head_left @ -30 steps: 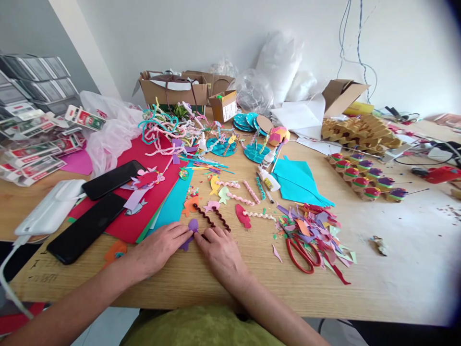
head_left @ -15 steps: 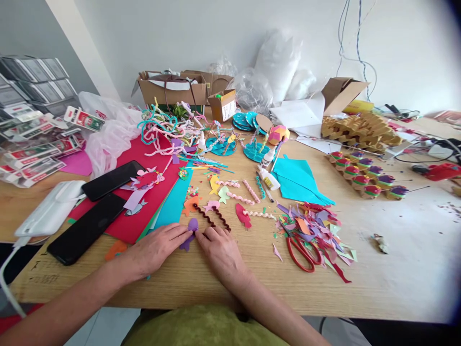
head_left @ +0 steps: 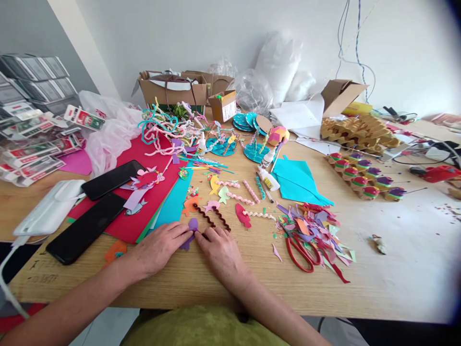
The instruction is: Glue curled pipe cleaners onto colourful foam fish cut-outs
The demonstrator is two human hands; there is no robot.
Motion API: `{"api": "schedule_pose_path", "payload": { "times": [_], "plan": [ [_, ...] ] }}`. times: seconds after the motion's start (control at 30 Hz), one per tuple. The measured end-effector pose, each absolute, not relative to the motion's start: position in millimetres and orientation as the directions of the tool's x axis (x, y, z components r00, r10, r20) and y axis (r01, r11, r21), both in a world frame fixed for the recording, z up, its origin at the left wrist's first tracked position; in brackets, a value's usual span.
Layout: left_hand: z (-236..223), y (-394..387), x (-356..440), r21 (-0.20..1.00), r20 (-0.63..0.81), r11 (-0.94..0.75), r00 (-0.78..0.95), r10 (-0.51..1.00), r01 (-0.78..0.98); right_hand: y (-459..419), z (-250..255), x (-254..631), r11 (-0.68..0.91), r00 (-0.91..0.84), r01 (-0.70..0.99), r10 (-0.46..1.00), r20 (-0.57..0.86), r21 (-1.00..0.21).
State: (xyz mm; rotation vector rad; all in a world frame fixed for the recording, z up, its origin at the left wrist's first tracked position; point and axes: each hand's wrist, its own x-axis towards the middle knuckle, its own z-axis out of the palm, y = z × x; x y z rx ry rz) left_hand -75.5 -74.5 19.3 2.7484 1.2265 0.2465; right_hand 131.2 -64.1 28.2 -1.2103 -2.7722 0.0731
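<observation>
A purple paper fish (head_left: 193,224) lies on the wooden table between my hands. My left hand (head_left: 158,250) rests low with its fingers together, their tips holding down the fish's left side. From the right, my right hand (head_left: 220,250) presses its fingertips at the fish's edge, fingers curled. A bit of dark brown twisted stem shows there, mostly hidden under the fingers. Just beyond lie two brown coiled pipe cleaners (head_left: 205,215), an orange paper fish (head_left: 190,205) and a pink paper fish (head_left: 211,205). A red paper fish (head_left: 243,215) has a pale coiled stem.
Red-handled scissors (head_left: 303,254) lie by a heap of paper scraps (head_left: 313,226) on the right. Glue bottles (head_left: 269,179) stand behind. Two phones (head_left: 86,228) and a white power bank (head_left: 50,206) are at left. Painted egg-carton cups (head_left: 360,182) sit far right.
Both hands stay at the purple fish; the right fingertips have shifted very slightly on it. The view has moved a little. Otherwise things lie as before.
</observation>
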Motion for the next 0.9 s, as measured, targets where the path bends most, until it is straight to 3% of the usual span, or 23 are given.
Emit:
{"api": "schedule_pose_path", "payload": {
  "times": [0.13, 0.33, 0.73, 0.9],
  "plan": [
    [22, -72, -74, 0.211, 0.094, -0.645, 0.642, 0.761, 0.734, -64, 29, 131, 0.688, -0.683, 0.72, 0.726, 0.082, -0.097],
    [29, -66, -84, 0.36, 0.051, -0.61, 0.638, 0.769, 0.706, -62, 31, 130, 0.675, -0.675, 0.73, 0.737, 0.036, -0.106],
    [29, -72, -70, 0.194, 0.052, -0.643, 0.647, 0.761, 0.741, -63, 30, 130, 0.669, -0.666, 0.735, 0.743, 0.065, -0.116],
    [30, -69, -77, 0.291, 0.078, -0.624, 0.632, 0.771, 0.725, -62, 29, 130, 0.676, -0.668, 0.727, 0.737, 0.101, -0.12]
  ]
}}
